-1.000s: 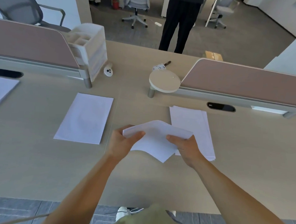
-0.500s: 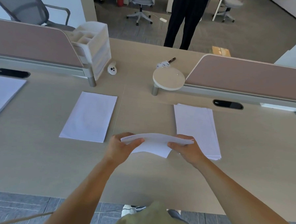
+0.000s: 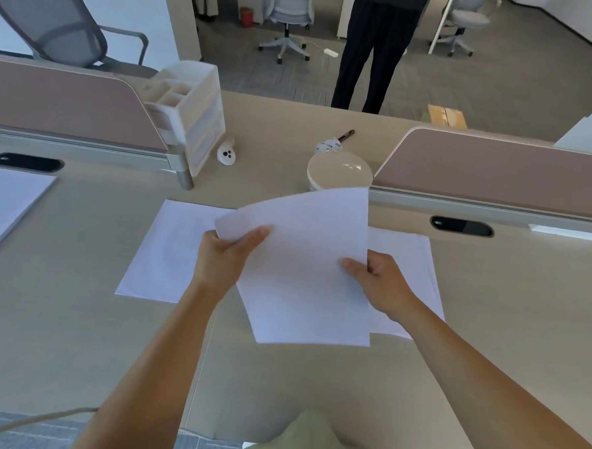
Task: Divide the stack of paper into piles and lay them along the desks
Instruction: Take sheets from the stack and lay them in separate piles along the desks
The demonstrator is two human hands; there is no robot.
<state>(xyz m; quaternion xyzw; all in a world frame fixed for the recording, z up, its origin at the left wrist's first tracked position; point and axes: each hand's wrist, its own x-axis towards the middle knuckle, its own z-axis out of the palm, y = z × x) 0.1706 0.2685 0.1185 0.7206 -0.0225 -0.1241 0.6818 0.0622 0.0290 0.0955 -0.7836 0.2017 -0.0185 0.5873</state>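
Observation:
I hold a bundle of white sheets (image 3: 302, 269) tilted up above the desk's middle. My left hand (image 3: 224, 255) grips its left edge, thumb on top. My right hand (image 3: 381, 280) grips its right edge, thumb on the face. Beneath and to the right lies the remaining paper stack (image 3: 412, 271), partly hidden by the bundle. One laid pile (image 3: 169, 252) rests flat left of my hands. Another pile (image 3: 7, 205) lies at the far left edge.
Two pink desk dividers (image 3: 71, 106) (image 3: 496, 169) run along the back. A white drawer organiser (image 3: 187, 108), a small white device (image 3: 227, 153) and a round lamp base (image 3: 338, 173) stand between them. A person (image 3: 376, 46) stands beyond the desk.
The bundle rose from flat and edge-on near the desk into a tilted, face-up position, higher and farther forward. Both hands moved up with it, and it now covers more of the right stack.

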